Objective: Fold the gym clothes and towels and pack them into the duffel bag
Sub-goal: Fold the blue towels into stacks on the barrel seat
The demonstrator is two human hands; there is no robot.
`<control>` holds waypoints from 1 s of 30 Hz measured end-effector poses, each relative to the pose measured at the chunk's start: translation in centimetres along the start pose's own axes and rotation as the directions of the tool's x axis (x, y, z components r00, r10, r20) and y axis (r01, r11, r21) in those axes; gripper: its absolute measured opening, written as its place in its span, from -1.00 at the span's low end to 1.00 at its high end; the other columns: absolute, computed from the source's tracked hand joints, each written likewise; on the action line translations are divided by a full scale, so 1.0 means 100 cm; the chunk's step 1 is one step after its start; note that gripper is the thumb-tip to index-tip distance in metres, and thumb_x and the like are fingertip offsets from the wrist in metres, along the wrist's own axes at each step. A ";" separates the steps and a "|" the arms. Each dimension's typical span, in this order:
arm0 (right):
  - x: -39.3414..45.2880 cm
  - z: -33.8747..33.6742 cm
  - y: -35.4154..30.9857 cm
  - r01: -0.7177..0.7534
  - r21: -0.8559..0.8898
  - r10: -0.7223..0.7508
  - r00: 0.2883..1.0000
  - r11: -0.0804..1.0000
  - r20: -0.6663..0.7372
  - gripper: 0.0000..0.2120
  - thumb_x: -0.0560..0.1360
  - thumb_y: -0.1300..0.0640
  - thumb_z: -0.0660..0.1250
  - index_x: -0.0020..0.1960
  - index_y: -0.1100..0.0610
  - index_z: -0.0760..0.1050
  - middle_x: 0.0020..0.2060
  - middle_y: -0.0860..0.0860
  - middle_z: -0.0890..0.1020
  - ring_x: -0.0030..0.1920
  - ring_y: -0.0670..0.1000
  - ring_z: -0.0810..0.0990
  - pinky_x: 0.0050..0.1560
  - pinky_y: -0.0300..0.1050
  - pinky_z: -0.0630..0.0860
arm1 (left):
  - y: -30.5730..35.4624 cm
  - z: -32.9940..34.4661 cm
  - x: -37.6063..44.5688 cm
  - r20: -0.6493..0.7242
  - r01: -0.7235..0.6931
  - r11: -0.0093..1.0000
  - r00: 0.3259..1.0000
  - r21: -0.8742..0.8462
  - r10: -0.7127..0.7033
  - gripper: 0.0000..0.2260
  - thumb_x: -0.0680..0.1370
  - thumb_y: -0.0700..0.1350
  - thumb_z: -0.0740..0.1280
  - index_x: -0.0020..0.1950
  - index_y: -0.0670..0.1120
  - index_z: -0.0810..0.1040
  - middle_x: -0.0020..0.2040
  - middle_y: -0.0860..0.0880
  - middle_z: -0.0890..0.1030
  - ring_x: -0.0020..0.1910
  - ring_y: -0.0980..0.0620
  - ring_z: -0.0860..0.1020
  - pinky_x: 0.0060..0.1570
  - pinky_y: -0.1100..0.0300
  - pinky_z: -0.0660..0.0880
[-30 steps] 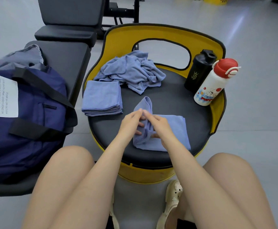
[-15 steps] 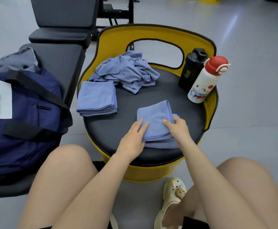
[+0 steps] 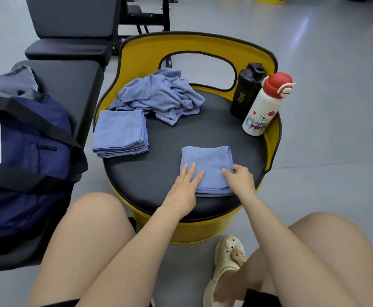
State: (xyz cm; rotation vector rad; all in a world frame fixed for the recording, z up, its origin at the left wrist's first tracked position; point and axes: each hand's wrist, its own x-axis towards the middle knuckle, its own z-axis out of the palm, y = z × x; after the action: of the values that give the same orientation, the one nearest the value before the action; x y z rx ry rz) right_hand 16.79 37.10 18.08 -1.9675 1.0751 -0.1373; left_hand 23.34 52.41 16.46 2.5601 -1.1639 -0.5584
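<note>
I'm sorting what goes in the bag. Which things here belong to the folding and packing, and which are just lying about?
Part of the job: folded towel under both hands, folded stack, crumpled pile, duffel bag.

Lying about: black shaker, white bottle.

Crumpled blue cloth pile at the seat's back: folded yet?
No, the crumpled blue cloth pile lies bunched and unfolded behind the folded stack.

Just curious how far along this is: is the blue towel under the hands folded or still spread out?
Folded. The towel lies as a compact square with stacked layers at its near edge; left hand presses it flat, right hand pinches its side.
</note>
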 end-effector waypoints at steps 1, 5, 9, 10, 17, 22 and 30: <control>0.000 0.001 0.001 0.009 -0.012 -0.010 1.000 1.000 -0.007 -0.77 0.58 0.12 0.22 0.00 0.29 0.52 -0.13 0.15 0.58 -0.19 0.05 0.45 -0.37 -0.22 0.33 | 0.000 -0.001 0.000 0.016 -0.006 1.000 1.000 -0.025 0.006 -0.39 0.59 -0.30 0.07 0.57 0.05 -0.08 0.56 0.04 -0.24 0.52 0.03 -0.28 0.48 0.09 0.10; -0.001 0.005 0.004 0.057 -0.102 -0.064 0.996 0.993 -0.068 -0.83 0.58 0.13 0.21 -0.06 0.23 0.46 -0.17 0.09 0.53 -0.20 0.06 0.46 -0.37 -0.17 0.30 | -0.001 -0.003 0.000 0.031 -0.032 0.999 0.999 -0.015 0.032 -0.46 0.62 -0.22 0.04 0.57 0.04 -0.05 0.56 0.06 -0.20 0.53 0.06 -0.26 0.46 0.11 0.05; 0.004 0.009 0.009 0.062 -0.142 -0.077 0.992 0.988 -0.103 -0.84 0.58 0.13 0.24 0.00 0.23 0.48 -0.09 0.11 0.56 -0.12 0.08 0.50 -0.19 -0.12 0.38 | -0.002 0.000 0.001 0.018 -0.048 0.998 0.999 0.050 0.047 -0.42 0.61 -0.29 0.05 0.57 0.03 -0.08 0.56 0.05 -0.21 0.53 0.04 -0.26 0.44 0.13 0.12; 0.005 0.010 0.010 0.058 -0.143 -0.074 0.991 0.988 -0.110 -0.84 0.58 0.13 0.24 0.01 0.24 0.48 -0.07 0.12 0.57 -0.11 0.08 0.51 -0.16 -0.11 0.40 | -0.001 -0.001 0.001 0.023 -0.051 0.997 0.998 0.063 0.050 -0.40 0.60 -0.31 0.06 0.56 0.03 -0.09 0.56 0.04 -0.22 0.53 0.03 -0.26 0.43 0.14 0.14; 0.007 0.015 0.010 0.051 -0.138 -0.077 0.979 0.989 -0.187 -0.78 0.58 0.16 0.26 0.16 0.26 0.50 0.16 0.14 0.48 0.05 0.10 0.50 0.05 -0.09 0.43 | 0.006 -0.003 -0.004 0.026 -0.077 0.973 0.997 0.216 0.073 -0.32 0.57 -0.34 0.12 0.56 -0.02 -0.17 0.56 -0.02 -0.24 0.52 -0.04 -0.28 0.47 0.11 0.04; 0.007 0.015 0.006 0.098 -0.051 -0.104 0.985 0.994 -0.134 -0.76 0.57 0.17 0.29 0.21 0.19 0.47 0.13 0.09 0.56 0.01 0.01 0.49 -0.04 -0.19 0.39 | -0.002 -0.011 -0.005 0.042 -0.074 0.955 0.997 0.286 0.064 -0.37 0.59 -0.20 0.09 0.56 0.03 -0.19 0.57 0.00 -0.19 0.53 0.00 -0.23 0.49 0.04 -0.13; 0.009 0.022 -0.006 0.487 -0.348 -0.531 0.846 0.801 -0.040 -0.58 0.62 0.16 0.14 0.48 0.14 0.26 0.50 0.02 0.22 0.51 0.00 0.12 0.43 -0.12 0.16 | -0.011 -0.023 0.003 -0.206 -0.003 0.986 0.978 0.167 0.038 -0.53 0.65 -0.09 -0.04 0.57 -0.06 -0.03 0.57 0.00 -0.02 0.54 0.06 -0.10 0.48 0.15 -0.17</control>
State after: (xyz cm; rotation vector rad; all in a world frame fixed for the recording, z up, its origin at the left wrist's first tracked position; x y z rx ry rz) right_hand 18.77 37.99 16.91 -2.5532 0.6433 -0.4141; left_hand 25.25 53.12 17.97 2.6629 -1.2059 -0.1874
